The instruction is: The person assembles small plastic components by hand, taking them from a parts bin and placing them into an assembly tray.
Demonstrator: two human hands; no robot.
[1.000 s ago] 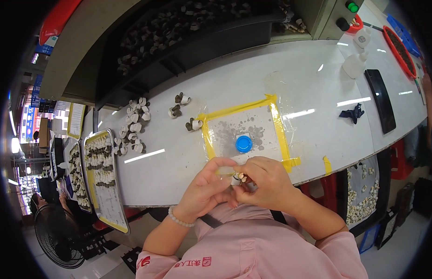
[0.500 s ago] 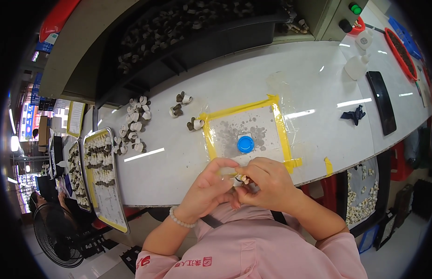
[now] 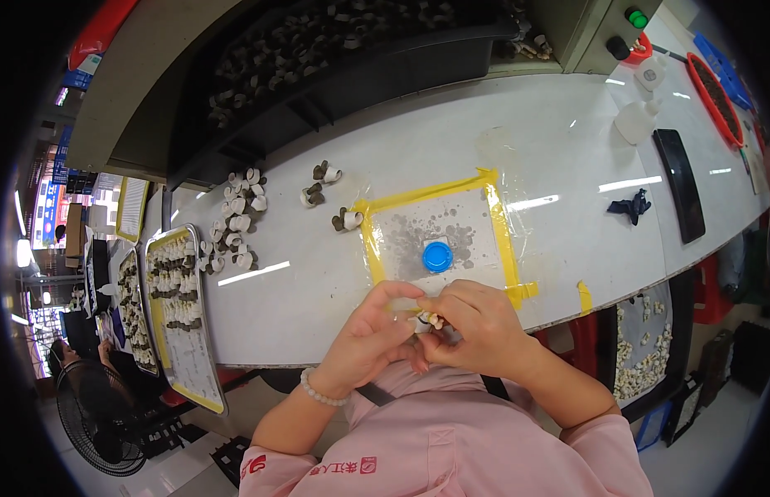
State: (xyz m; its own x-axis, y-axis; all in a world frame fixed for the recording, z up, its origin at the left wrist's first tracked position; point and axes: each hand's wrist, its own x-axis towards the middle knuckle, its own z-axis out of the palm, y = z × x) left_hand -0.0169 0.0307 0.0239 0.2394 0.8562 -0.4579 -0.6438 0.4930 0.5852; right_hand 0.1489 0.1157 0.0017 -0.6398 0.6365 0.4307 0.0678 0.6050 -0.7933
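Close to my body, at the table's near edge, my left hand [image 3: 370,338] and my right hand [image 3: 482,329] meet with fingers closed on one small piece [image 3: 426,321]. It shows a white part, a dark line and cream-coloured knobs; my fingertips cover much of it. Just beyond my hands, a round blue cap or shallow dish [image 3: 437,258] rests on a stained sheet [image 3: 401,228] bordered with yellow tape. Left of the sheet lie a few small pieces [image 3: 347,219], each a white ring-like part joined to a dark brown part.
More such pieces [image 3: 237,222] cluster at left, beside a metal tray [image 3: 204,348] holding rows of them. A large black bin [image 3: 335,99] of pieces stands behind. At right are a black phone-like slab [image 3: 679,186], dark crumpled scrap [image 3: 630,207] and white bottle [image 3: 636,123].
Both hands keep nearly the same place and grip. The small piece between my fingertips looks slightly turned.
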